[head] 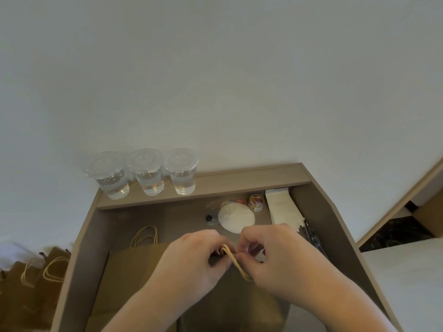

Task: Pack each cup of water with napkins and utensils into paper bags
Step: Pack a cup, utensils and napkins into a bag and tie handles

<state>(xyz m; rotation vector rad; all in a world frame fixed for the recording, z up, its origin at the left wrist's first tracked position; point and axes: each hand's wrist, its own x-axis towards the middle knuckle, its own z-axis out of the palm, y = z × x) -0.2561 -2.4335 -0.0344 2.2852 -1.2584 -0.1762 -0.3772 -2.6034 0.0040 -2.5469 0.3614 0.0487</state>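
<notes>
A brown paper bag (134,271) lies on the desk in front of me. Its tan twine handle (233,258) rises between my hands. My left hand (191,262) grips the handle's upper loop, and my right hand (275,257) pinches the same handle just beside it. Three lidded clear cups of water (149,173) stand in a row on the raised back ledge. A stack of white napkins (282,207) lies at the back right, with dark utensils (314,238) beside it, partly hidden by my right hand.
A white round lid (236,218), a small jar of coloured clips (256,202) and a small black-capped item (209,218) sit mid-desk. Another bag's handles (146,236) lie at the left. More paper bags (36,279) stand off the desk's left edge. A wall is behind.
</notes>
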